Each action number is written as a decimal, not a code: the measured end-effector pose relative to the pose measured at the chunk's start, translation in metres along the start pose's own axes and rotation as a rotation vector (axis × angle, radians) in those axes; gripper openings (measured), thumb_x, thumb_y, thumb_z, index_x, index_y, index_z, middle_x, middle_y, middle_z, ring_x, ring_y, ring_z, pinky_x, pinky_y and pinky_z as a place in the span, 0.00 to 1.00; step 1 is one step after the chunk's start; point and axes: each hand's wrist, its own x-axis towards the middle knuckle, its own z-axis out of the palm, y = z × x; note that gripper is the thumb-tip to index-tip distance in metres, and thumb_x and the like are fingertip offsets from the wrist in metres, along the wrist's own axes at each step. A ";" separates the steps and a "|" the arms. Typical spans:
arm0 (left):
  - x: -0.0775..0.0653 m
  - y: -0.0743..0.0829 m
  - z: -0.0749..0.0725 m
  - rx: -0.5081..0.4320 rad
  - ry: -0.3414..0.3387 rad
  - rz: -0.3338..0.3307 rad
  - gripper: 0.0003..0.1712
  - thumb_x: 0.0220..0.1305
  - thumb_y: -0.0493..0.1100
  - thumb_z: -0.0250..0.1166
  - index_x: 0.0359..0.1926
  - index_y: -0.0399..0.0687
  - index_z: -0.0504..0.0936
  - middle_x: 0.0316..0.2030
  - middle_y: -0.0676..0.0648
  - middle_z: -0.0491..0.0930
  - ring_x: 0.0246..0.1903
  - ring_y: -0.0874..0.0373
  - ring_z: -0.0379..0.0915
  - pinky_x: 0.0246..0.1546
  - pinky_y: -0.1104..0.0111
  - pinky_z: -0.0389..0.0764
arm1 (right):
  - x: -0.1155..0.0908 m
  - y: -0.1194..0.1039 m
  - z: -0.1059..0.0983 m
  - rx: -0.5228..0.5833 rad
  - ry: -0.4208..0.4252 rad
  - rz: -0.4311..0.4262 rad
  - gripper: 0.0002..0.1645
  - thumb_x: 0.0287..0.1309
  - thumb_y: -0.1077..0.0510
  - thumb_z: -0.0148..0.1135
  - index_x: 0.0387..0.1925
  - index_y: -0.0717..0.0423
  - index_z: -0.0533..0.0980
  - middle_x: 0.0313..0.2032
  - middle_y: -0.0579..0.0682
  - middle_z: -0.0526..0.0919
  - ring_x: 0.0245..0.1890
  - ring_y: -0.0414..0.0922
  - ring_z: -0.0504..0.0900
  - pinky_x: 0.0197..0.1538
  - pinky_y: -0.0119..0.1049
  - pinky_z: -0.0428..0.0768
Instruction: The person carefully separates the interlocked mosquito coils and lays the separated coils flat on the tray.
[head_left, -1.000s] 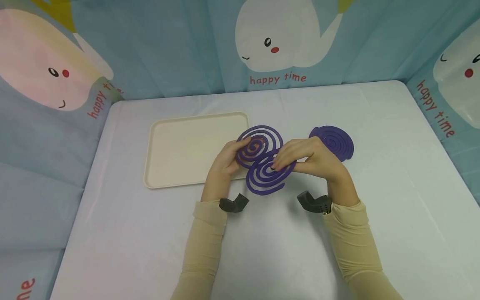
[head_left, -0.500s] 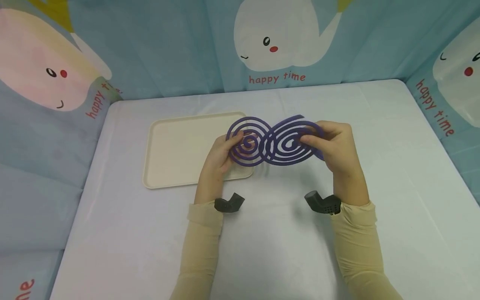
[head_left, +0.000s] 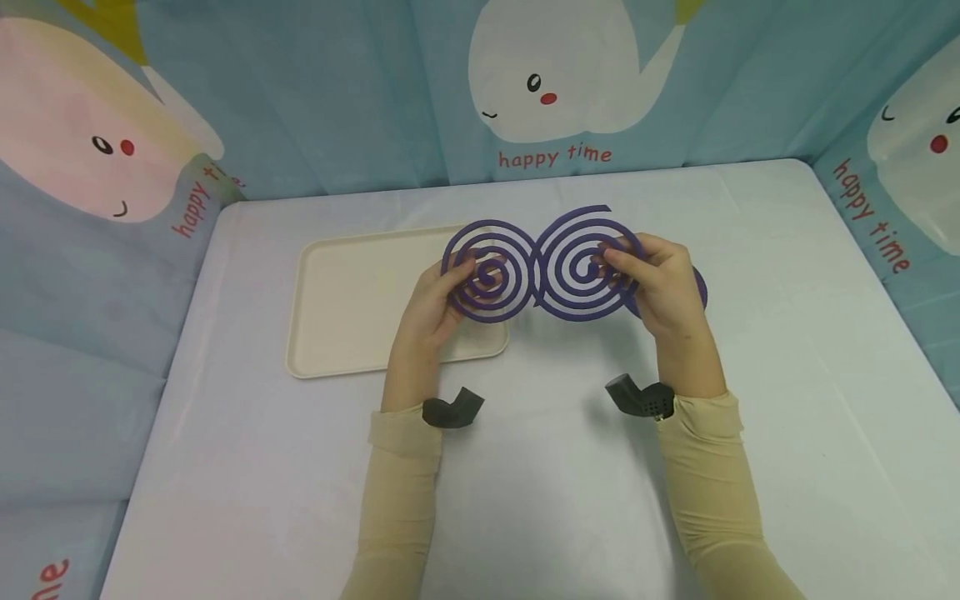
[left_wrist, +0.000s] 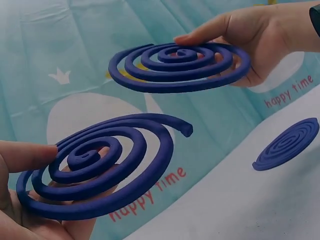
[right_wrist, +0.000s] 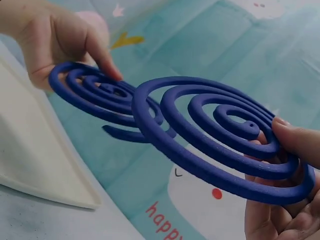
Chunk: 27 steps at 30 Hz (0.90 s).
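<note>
My left hand [head_left: 429,307] pinches a purple-blue mosquito coil [left_wrist: 161,150] between thumb on top and fingers beneath. My right hand [head_left: 670,287] holds a second mosquito coil [right_wrist: 172,159] by its right side, thumb near the centre. Both coils are up off the table, side by side; their edges overlap in the head view, while the left wrist view has a gap between them. Each is a single open spiral with a loose outer end. Another coil [left_wrist: 287,144], wound tightly, lies on the table, mostly hidden behind my right hand in the head view.
A cream rectangular tray [head_left: 352,308] lies on the white-covered table [head_left: 555,467], left of centre, partly behind my left hand. A blue curtain [head_left: 360,100] with whale prints stands around the back and sides. Dark camera mounts [head_left: 453,410] sit on both wrists.
My right hand has swung right and turned its coil up from a low tilt to lie level beside the left one. My left hand has shifted slightly left and up with its coil.
</note>
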 end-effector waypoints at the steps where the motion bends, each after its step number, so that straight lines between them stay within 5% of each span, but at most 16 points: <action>1: 0.000 0.001 0.000 -0.007 -0.003 0.004 0.08 0.69 0.31 0.48 0.37 0.39 0.74 0.28 0.47 0.81 0.29 0.58 0.81 0.34 0.69 0.82 | 0.001 0.001 0.000 0.003 0.005 0.015 0.18 0.56 0.80 0.52 0.22 0.62 0.82 0.22 0.53 0.84 0.23 0.43 0.83 0.23 0.27 0.78; 12: -0.004 0.006 -0.003 -0.089 -0.011 -0.019 0.10 0.71 0.30 0.44 0.40 0.36 0.72 0.29 0.46 0.81 0.31 0.57 0.81 0.35 0.69 0.82 | 0.007 0.012 -0.002 0.032 0.036 0.119 0.16 0.59 0.76 0.53 0.23 0.62 0.82 0.22 0.53 0.84 0.22 0.43 0.82 0.21 0.27 0.77; 27: -0.013 0.019 -0.038 -0.082 0.016 -0.010 0.11 0.72 0.31 0.44 0.44 0.35 0.74 0.37 0.43 0.80 0.38 0.54 0.79 0.42 0.68 0.80 | 0.015 0.026 0.003 0.025 0.017 0.232 0.14 0.60 0.72 0.56 0.25 0.60 0.83 0.25 0.52 0.85 0.24 0.43 0.83 0.25 0.28 0.78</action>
